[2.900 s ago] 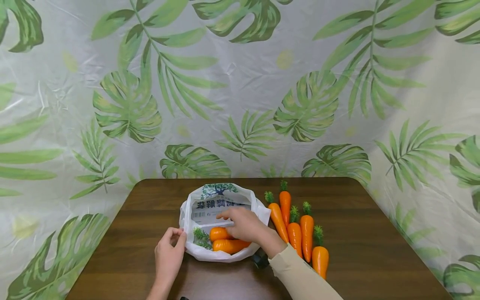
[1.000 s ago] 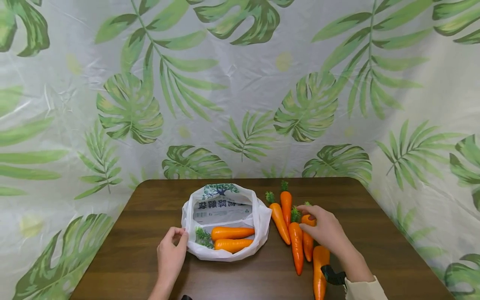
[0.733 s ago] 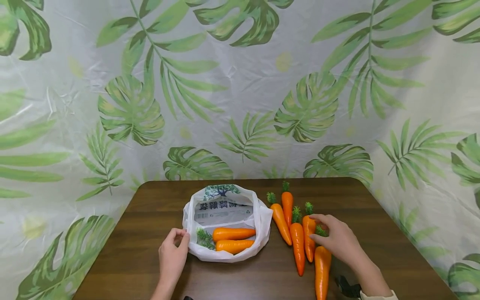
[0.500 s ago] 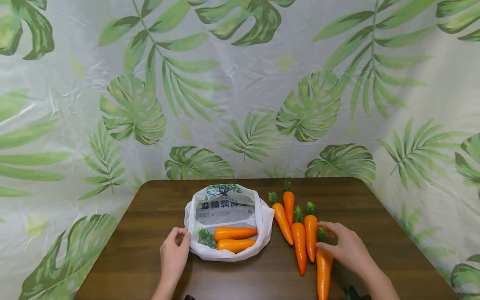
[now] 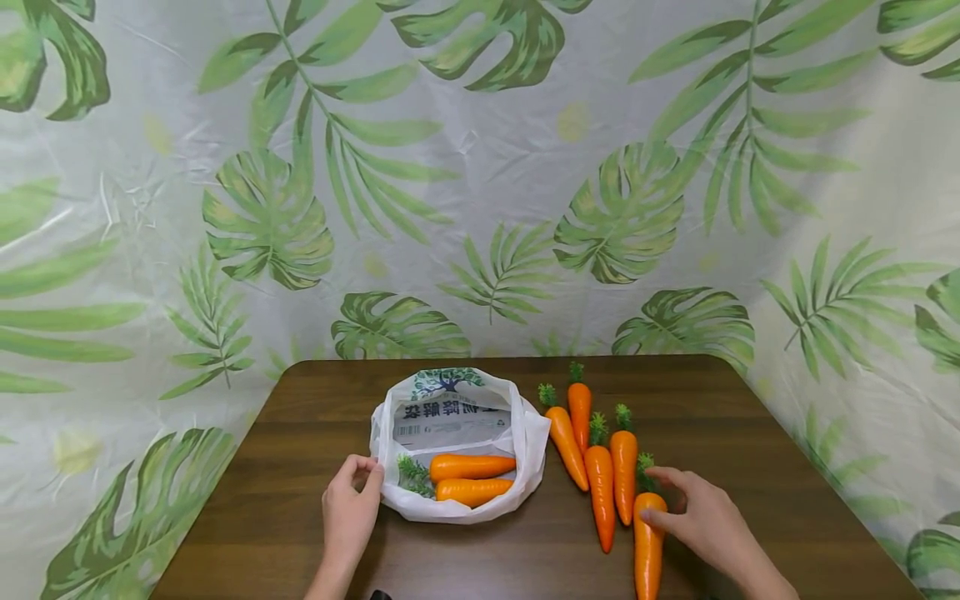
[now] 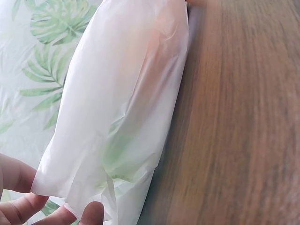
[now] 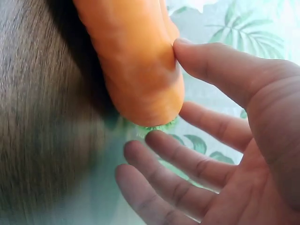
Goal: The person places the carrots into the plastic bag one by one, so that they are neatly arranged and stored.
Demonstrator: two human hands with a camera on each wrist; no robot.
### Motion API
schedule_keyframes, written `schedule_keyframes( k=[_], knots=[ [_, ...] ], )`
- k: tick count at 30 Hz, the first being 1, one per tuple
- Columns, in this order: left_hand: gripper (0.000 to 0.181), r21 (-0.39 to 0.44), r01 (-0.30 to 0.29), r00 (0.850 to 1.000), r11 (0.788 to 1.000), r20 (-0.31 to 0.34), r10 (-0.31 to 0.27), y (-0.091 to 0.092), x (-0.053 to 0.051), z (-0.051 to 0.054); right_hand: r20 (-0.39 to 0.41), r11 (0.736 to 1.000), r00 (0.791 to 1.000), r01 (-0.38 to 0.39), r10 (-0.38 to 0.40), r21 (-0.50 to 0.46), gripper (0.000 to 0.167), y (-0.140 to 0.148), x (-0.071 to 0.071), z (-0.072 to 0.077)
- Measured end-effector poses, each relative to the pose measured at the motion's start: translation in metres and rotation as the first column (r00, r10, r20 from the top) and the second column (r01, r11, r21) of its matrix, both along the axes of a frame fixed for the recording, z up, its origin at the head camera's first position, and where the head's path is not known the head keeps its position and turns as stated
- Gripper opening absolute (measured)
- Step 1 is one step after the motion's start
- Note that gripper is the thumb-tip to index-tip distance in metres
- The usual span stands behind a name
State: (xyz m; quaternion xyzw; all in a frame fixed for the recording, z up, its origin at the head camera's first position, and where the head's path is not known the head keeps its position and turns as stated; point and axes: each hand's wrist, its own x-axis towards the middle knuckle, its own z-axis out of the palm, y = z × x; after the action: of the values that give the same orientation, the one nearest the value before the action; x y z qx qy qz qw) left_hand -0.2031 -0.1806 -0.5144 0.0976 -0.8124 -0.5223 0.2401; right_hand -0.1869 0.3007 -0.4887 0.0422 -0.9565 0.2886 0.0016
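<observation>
My left hand (image 5: 350,504) pinches the left rim of a white plastic bag (image 5: 528,454), thumb on one side and fingers on the other, as the left wrist view shows. Two orange carrots (image 5: 472,467) with green tops lie side by side in the bag, its mouth facing me. My right hand (image 5: 701,521) is at the top end of the nearest loose carrot (image 5: 648,550). In the right wrist view the thumb (image 7: 206,58) appears to touch that carrot's side, while the other fingers (image 7: 187,157) are spread out near its green top, not closed round it.
Several more carrots (image 5: 601,492) lie on the brown wooden table (image 5: 285,467) between the bag and my right hand, tops pointing away. A leaf-patterned sheet (image 5: 510,167) hangs behind the table's far edge.
My right hand has left the bag, passed over the loose carrots and come down to the nearest one. That carrot's near end lies further toward me than at first. The left hand stays at the bag.
</observation>
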Motion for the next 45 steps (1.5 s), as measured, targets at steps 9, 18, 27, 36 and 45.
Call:
schedule_keyframes(
  k=[9, 18, 27, 36, 45],
  knots=[
    [0.009, 0.003, -0.002, 1.000, 1.000, 0.003, 0.002, 0.000, 0.001, 0.001, 0.052, 1.000, 0.999, 0.016, -0.017, 0.021, 0.073, -0.008, -0.002, -0.005],
    [0.009, 0.011, 0.004, 1.000, 1.000, 0.004, -0.004, 0.000, 0.000, 0.002, 0.153, 0.991, 0.984, 0.105, -0.092, -0.080, 0.077, -0.012, -0.004, -0.009],
    [0.008, 0.010, 0.001, 1.000, 1.000, 0.013, -0.001, 0.000, 0.000, 0.001, 0.125, 0.993, 0.988, 0.101, -0.092, -0.068, 0.076, -0.007, -0.002, -0.007],
    [0.007, 0.024, 0.009, 1.000, 1.000, 0.017, -0.010, 0.000, 0.001, 0.000, 0.099, 0.992, 0.990, 0.111, -0.105, -0.054, 0.076, -0.004, 0.001, -0.003],
    [0.007, 0.010, 0.010, 1.000, 1.000, 0.003, -0.010, 0.000, 0.000, -0.001, 0.062, 0.990, 0.992, 0.116, -0.111, -0.084, 0.078, -0.005, -0.002, 0.004]
  ],
)
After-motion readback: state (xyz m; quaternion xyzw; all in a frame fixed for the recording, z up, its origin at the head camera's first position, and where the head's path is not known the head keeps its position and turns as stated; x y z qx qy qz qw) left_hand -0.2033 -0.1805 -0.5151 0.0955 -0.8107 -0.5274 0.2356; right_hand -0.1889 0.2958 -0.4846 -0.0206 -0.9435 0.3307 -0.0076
